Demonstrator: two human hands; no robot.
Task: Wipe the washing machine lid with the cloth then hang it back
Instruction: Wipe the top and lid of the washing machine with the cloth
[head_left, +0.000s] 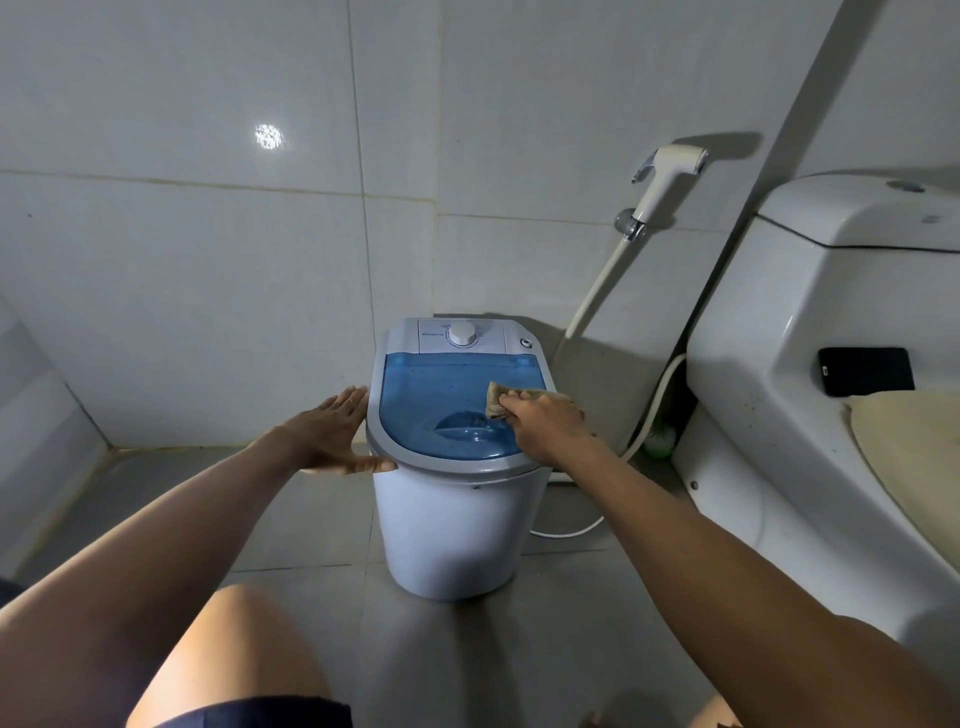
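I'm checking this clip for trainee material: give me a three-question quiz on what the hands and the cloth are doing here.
1. True or false: the cloth lies on the blue lid under the right hand.
2. Where does the left hand rest?
A. on the dial
B. flat against the washing machine's grey rim
C. on the toilet tank
3. Fill in: a black phone lies on the ______, behind the seat.

Key
1. True
2. B: the grey rim, fingers spread, gripping nothing.
3. toilet
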